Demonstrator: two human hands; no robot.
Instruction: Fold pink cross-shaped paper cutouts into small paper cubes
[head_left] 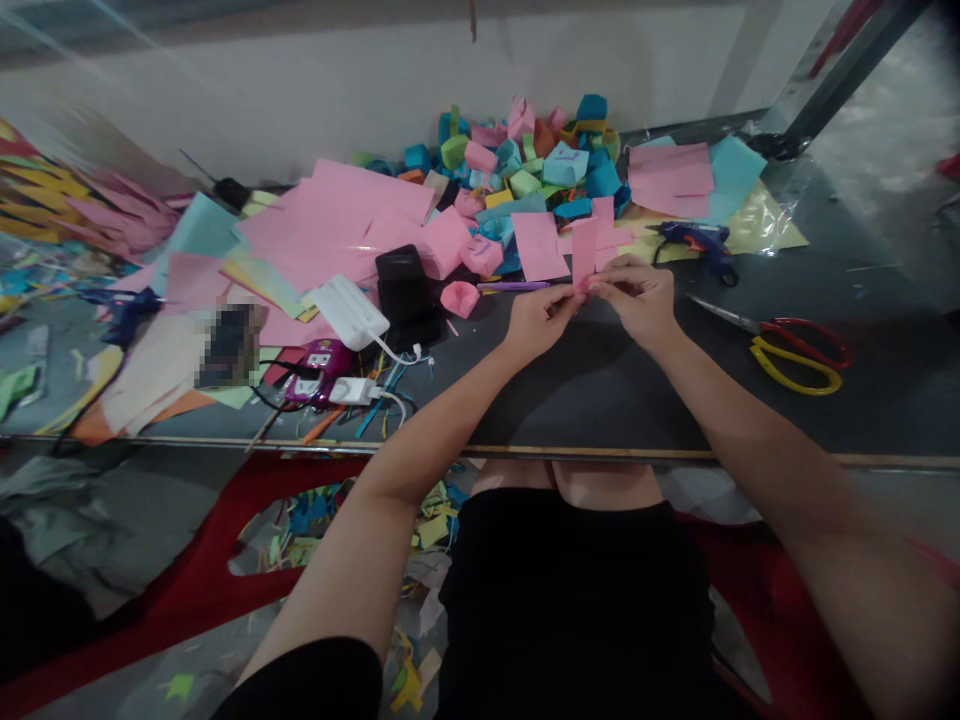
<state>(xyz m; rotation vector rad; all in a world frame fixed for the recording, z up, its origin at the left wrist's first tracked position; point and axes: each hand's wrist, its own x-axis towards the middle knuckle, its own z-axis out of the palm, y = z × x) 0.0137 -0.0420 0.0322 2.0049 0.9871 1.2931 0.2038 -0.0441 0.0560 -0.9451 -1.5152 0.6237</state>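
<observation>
Between both hands, above the dark table, a narrow pink paper strip (584, 249) stands upright. My left hand (541, 322) pinches its lower end from the left, fingers closed. From the right, my right hand (636, 300) is closed on the same lower end, thumb and fingertips pressed on the paper. Just left of the hands lies a purple pen (513, 287), with a folded pink paper piece (460, 298) beside it. Behind the strip is a pink paper sheet (540, 246). To the right rest scissors (799, 345) with one red and one yellow handle.
A pile of folded paper pieces (525, 160) lies by the wall. A blue glue gun (697, 240) is at right, another glue gun (124, 312) at left. A purple power strip (321, 370), white charger (349, 310) and black box (405, 285) stand left. Paper scraps litter the floor.
</observation>
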